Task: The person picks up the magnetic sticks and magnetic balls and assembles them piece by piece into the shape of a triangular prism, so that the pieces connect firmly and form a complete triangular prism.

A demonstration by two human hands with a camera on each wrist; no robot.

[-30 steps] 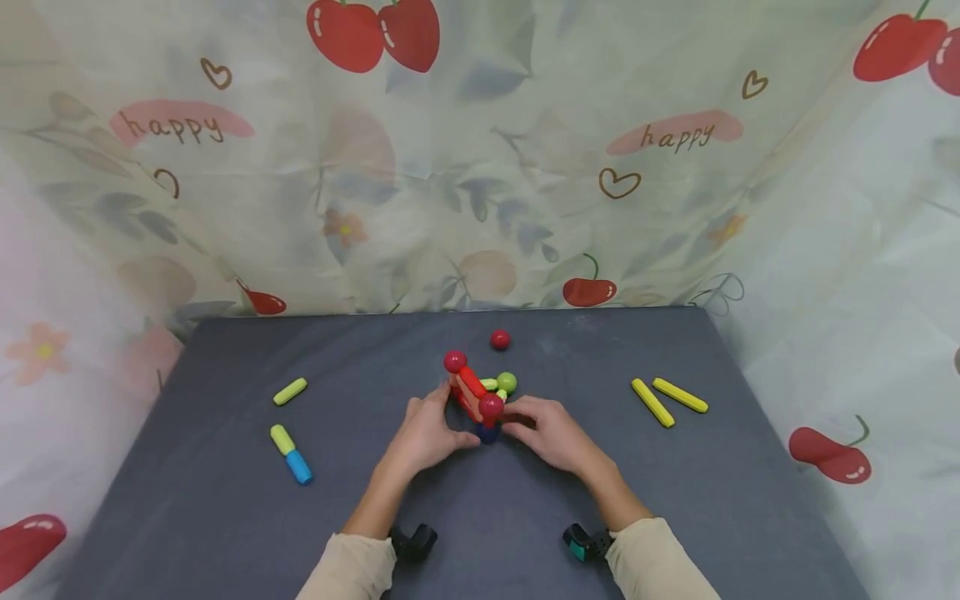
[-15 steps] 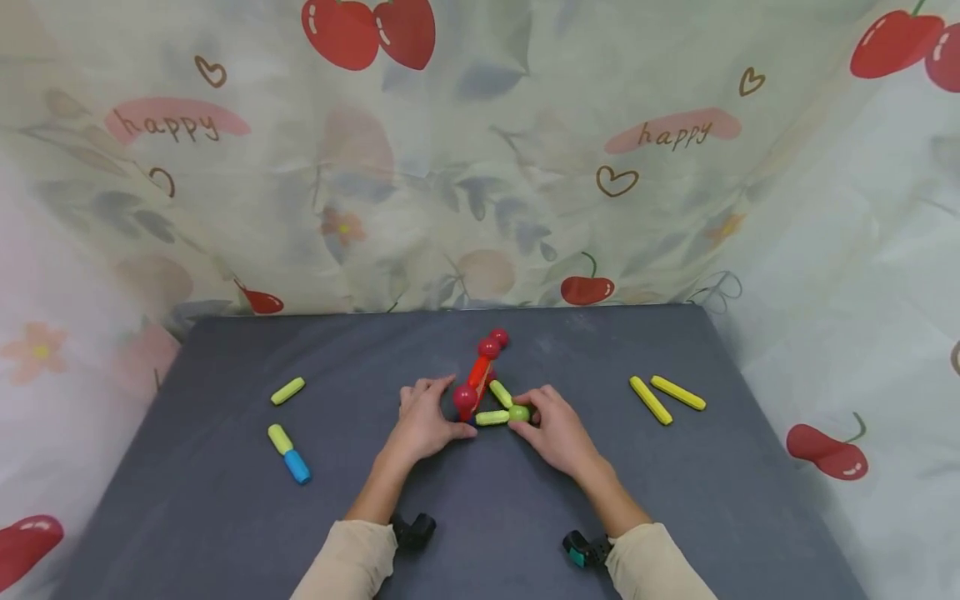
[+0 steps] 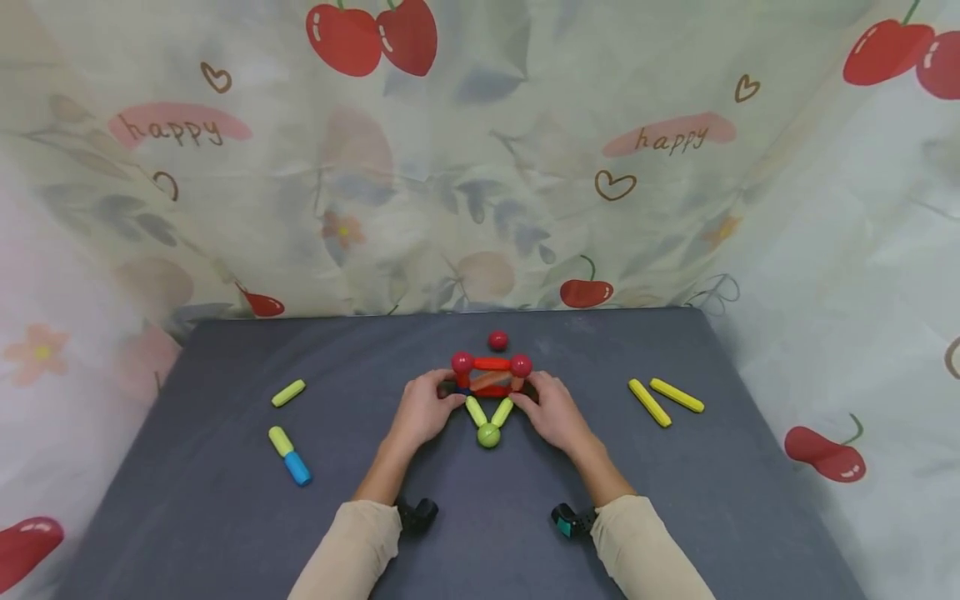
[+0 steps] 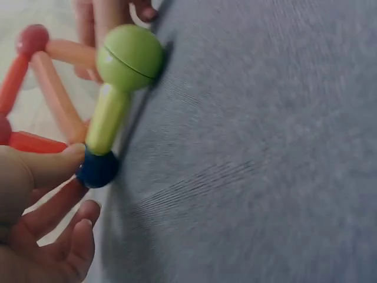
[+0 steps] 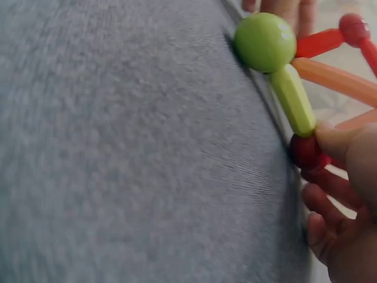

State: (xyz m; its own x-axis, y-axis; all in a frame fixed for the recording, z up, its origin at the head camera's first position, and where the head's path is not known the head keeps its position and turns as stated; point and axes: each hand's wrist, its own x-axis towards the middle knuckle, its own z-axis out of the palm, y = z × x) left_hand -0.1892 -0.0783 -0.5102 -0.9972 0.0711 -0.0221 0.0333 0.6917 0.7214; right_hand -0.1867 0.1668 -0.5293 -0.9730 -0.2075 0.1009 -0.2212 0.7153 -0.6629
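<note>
A ball-and-stick magnetic construction stands mid-table between the hands. Its upright part has two red balls on top joined by a red stick, with an orange stick slanting across below. From its base two yellow-green sticks run toward the person and meet in a V at a green ball. My left hand pinches the blue ball at the lower left corner, thumb against the stick's end. At the lower right corner my right hand pinches the dark red ball.
A loose red ball lies just behind the construction. On the left are a short yellow-green stick and a yellow-green stick end to end with a blue one. Two yellow sticks lie on the right. A printed curtain borders the dark table.
The construction has been turned round, so its green ball has swung from the far right side to the front, nearest the person. Both hands have shifted to grip its two base corners.
</note>
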